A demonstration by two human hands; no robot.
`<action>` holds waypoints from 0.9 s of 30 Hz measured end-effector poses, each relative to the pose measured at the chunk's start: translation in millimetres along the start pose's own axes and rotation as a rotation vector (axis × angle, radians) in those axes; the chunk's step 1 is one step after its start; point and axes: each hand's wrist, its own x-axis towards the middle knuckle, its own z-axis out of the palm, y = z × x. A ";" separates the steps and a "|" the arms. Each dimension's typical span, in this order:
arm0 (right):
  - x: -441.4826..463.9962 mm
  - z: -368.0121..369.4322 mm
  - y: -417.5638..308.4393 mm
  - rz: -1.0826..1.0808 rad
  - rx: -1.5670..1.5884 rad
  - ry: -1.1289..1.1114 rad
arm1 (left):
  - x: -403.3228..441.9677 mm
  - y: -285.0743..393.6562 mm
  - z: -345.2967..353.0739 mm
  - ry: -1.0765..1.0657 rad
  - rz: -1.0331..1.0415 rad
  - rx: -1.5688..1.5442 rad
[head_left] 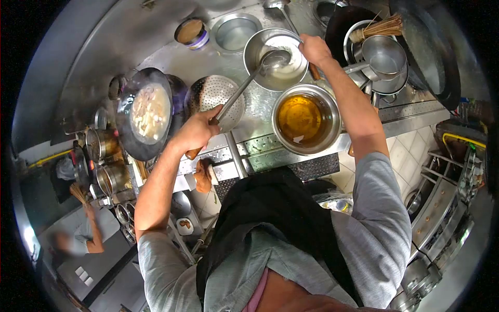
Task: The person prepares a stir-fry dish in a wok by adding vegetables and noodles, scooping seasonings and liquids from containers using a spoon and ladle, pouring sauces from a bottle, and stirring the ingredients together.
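Note:
My left hand (200, 131) is closed around the wooden-ended handle of a metal ladle (240, 93). The ladle's bowl dips into a steel pot (251, 51) of cloudy white liquid. At that pot's right rim my right hand (314, 50) is closed over the long handle of a second ladle (289, 20), whose wooden end shows below the fist. Whether those fingers also grip the rim I cannot tell. Nearer my body stands a steel pot (336, 120) holding amber liquid. Below my left hand is a perforated strainer (210, 92).
To the left a dark wok (126, 122) holds pale pieces. At the back are a purple-banded container (199, 42) and a round steel basin (238, 32). A bamboo brush (382, 27) and a steel saucepan (384, 56) rest right. A person (88, 234) works far left.

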 end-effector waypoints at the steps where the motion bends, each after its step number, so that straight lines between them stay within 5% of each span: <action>1: -0.4 -2.2 -4.0 -0.016 0.002 -0.001 | 3.3 0.0 -1.4 -0.025 -0.025 -0.047; 4: -1.9 -11.5 -20.8 0.018 -0.037 -0.020 | 9.5 2.0 -4.7 -0.083 -0.106 -0.227; 13: 7.6 -1.1 -15.6 0.009 -0.032 0.028 | 10.8 -42.3 40.3 -0.399 -0.203 -1.404; 19: 11.7 14.3 10.7 0.113 -0.007 -0.026 | -16.8 -30.8 69.3 -0.260 -0.144 -1.458; 27: 2.1 19.5 31.7 0.355 0.376 -0.191 | -38.5 -26.2 61.3 -0.369 -0.025 -1.573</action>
